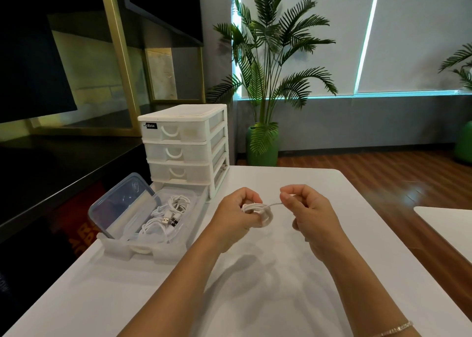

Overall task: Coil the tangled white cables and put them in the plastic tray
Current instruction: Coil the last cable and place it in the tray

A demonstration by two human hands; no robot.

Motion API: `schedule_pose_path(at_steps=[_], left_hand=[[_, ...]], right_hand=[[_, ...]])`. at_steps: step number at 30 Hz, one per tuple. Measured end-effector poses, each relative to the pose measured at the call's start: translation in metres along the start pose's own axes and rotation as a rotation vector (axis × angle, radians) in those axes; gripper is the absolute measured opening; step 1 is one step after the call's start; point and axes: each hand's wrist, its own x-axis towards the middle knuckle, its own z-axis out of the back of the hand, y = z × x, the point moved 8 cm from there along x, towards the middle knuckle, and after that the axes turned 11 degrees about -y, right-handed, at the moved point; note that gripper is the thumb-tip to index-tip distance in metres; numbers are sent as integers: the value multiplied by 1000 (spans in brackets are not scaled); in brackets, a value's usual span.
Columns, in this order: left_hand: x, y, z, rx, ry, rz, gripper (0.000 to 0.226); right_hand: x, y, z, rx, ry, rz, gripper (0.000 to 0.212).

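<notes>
My left hand (236, 212) gripped a nearly wound white cable coil (256, 210) above the table (293, 272); my right hand (307, 209) pinched its short loose tail. Past them to the left, the plastic tray (155, 244) already held several coiled cables (166, 216), so I judged this one close to done, drop-in left.

Two bare hands show above one white table: the left hand (236, 215) and the right hand (310, 215), with one coiled white cable (258, 209) between them. One white plastic drawer unit (186, 145) has three closed drawers stacked, and a fourth, the translucent plastic tray (163, 249), pulled out. That tray contains one clear lidded plastic box (122, 209) and a tangle of white cables (166, 216) too knotted to count; two green-potted palm plants stand behind.
</notes>
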Motion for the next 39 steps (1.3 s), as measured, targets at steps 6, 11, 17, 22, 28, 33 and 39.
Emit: schedule_pose_path(at_steps=[6, 11, 17, 22, 28, 33, 39], left_hand=[[-5, 8, -13, -128, 90, 109, 29], [-6, 10, -16, -100, 85, 112, 29], [-9, 8, -19, -91, 51, 78, 23], [-8, -2, -14, 12, -5, -65, 27], [-12, -16, -10, 94, -104, -239, 23], [-11, -18, -1, 127, -203, -262, 12], [-14, -20, 7, 268, -305, -314, 9]], right_hand=[[3, -2, 1, -40, -92, 73, 16], [4, -5, 6, -47, -170, 72, 25], [6, -11, 9, -36, -201, 24, 31], [9, -19, 8, -8, -189, -60, 35], [10, -25, 8, 16, -173, -137, 38], [7, -23, 1, -36, -97, -110, 30], [2, -14, -6, -185, -35, 14, 25]])
